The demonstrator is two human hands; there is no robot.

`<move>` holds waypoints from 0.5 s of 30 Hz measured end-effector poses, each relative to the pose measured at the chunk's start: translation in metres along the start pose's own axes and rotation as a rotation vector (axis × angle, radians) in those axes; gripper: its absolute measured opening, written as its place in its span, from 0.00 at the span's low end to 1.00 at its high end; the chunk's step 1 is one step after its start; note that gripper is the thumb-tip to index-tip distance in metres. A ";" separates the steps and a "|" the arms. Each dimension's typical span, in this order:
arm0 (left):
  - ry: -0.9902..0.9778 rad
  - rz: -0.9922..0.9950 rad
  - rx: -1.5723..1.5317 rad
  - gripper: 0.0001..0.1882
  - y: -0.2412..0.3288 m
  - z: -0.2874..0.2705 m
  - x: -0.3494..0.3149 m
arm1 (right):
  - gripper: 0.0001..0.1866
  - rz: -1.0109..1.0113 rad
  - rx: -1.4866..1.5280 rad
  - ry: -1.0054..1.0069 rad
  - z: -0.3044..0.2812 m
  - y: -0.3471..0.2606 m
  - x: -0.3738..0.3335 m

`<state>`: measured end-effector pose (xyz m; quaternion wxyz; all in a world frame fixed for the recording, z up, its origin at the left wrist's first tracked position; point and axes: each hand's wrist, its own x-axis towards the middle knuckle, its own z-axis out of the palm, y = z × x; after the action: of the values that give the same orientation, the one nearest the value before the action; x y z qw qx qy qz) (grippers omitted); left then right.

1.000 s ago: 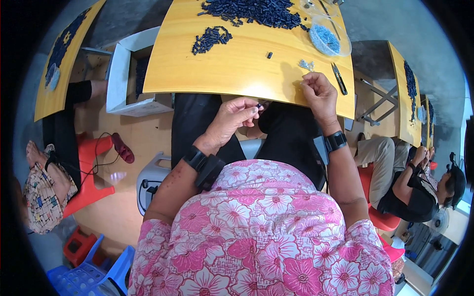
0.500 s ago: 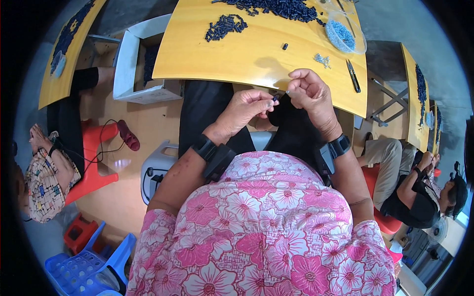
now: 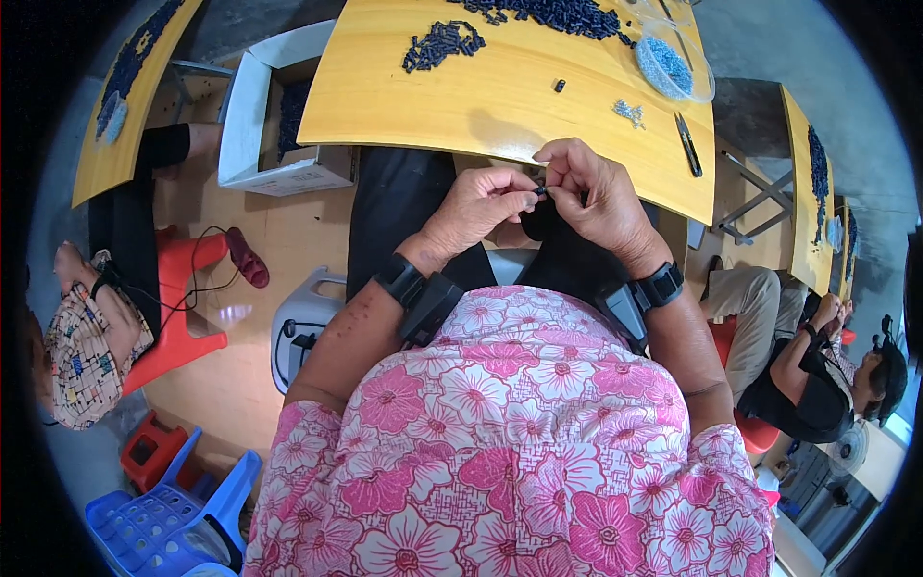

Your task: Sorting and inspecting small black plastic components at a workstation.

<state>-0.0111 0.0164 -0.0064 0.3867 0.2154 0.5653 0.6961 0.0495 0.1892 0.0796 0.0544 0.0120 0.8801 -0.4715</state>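
My left hand (image 3: 480,206) is closed in a pinch on a small dark piece (image 3: 540,190), just off the table's near edge. My right hand (image 3: 598,200) meets it there, thumb and forefinger pressed together at the piece's other side; whatever they hold is too small to make out. On the yellow table (image 3: 385,111) lie a small heap of dark blue cylindrical pieces (image 3: 442,46), a larger heap (image 3: 562,14) behind it and one single dark cylinder (image 3: 560,86). Small clear bits (image 3: 630,113) lie near a round clear tub (image 3: 663,69) of pale blue bits.
Black thread snips (image 3: 687,144) lie at the table's right. An open white box (image 3: 245,125) stands left of the table. Other people sit at tables on both sides, one on a red stool (image 3: 178,317). A blue plastic chair (image 3: 159,500) is at lower left.
My right hand has moved left and slightly down, so its fingertips now meet the dark piece in my left hand. Before, the two hands were apart.
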 end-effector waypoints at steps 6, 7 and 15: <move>0.035 -0.013 -0.019 0.07 -0.005 0.001 0.001 | 0.16 -0.182 -0.429 -0.065 0.002 -0.012 0.002; 0.038 -0.010 -0.017 0.07 -0.004 0.002 0.001 | 0.16 -0.194 -0.449 -0.091 0.002 -0.013 0.002; 0.022 -0.008 -0.068 0.08 -0.003 -0.003 0.002 | 0.15 -0.126 -0.083 0.088 0.009 0.000 -0.003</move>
<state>-0.0140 0.0159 -0.0102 0.3905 0.1922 0.5465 0.7155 0.0535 0.1816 0.0751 -0.0137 -0.0250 0.8995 -0.4360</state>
